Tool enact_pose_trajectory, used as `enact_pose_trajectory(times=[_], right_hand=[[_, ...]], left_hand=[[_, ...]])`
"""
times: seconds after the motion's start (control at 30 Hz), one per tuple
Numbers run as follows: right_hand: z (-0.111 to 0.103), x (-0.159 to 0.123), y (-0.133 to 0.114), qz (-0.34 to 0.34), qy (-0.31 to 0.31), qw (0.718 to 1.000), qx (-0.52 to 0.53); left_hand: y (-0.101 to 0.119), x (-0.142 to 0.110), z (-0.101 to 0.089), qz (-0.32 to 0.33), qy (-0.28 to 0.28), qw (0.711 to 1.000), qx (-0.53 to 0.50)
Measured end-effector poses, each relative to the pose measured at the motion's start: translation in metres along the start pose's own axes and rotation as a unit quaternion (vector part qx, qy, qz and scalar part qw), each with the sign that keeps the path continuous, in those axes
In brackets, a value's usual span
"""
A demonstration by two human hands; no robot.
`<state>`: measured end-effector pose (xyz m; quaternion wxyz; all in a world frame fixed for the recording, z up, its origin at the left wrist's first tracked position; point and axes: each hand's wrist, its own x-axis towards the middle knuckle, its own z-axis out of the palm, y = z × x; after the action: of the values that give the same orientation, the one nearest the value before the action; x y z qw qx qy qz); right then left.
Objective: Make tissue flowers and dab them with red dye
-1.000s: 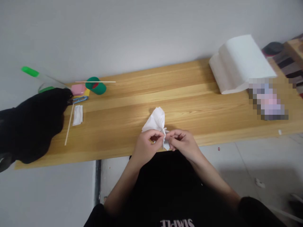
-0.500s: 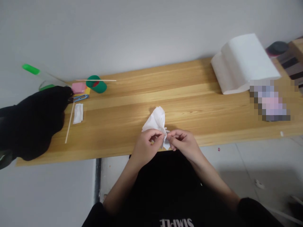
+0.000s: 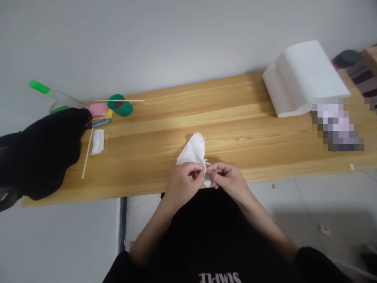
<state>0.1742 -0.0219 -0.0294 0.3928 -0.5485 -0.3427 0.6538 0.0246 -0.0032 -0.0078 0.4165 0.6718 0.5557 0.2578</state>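
Note:
A crumpled piece of white tissue paper fans out above my two hands at the near edge of a wooden table. My left hand pinches the gathered lower end of the tissue from the left, fingers curled. From the right, my right hand pinches the same gathered end. The fingertips of both hands meet at the tissue's narrow base.
A black cloth object lies at the table's left end. Near it are a small folded white tissue, a thin wooden stick, a blue clip, a pink block and a green roll. A white paper stack sits at the right.
Hardly any change: both hands stay pinched on the tissue's base, with only slight finger movement and a small shift of the view.

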Motion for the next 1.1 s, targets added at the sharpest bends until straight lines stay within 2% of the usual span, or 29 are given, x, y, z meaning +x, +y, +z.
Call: enact_pose_trajectory(times=[0.2, 0.47, 0.67, 0.83, 1.1], right_hand=[[-0.0005, -0.0002, -0.0003, 0.002, 0.0, 1.0, -0.002], [-0.0027, -0.0017, -0.001, -0.007, 0.01, 0.999, -0.036], [-0.0028, -0.0058, -0.0033, -0.009, 0.004, 0.999, -0.054], [-0.001, -0.0053, -0.003, -0.01, 0.028, 0.997, -0.072], [-0.0005, -0.0045, -0.0013, -0.026, 0.033, 0.995, -0.086]], left_hand=[[-0.001, 0.0007, -0.0008, -0.015, -0.002, 1.0, -0.009], [-0.0008, 0.0025, -0.0024, -0.039, -0.032, 0.997, -0.052], [-0.002, 0.0009, -0.0001, -0.012, -0.027, 0.999, -0.022], [0.0007, -0.0009, -0.0006, 0.024, -0.039, 0.998, 0.039], [0.0018, -0.001, 0.0009, 0.018, -0.029, 0.999, 0.032]])
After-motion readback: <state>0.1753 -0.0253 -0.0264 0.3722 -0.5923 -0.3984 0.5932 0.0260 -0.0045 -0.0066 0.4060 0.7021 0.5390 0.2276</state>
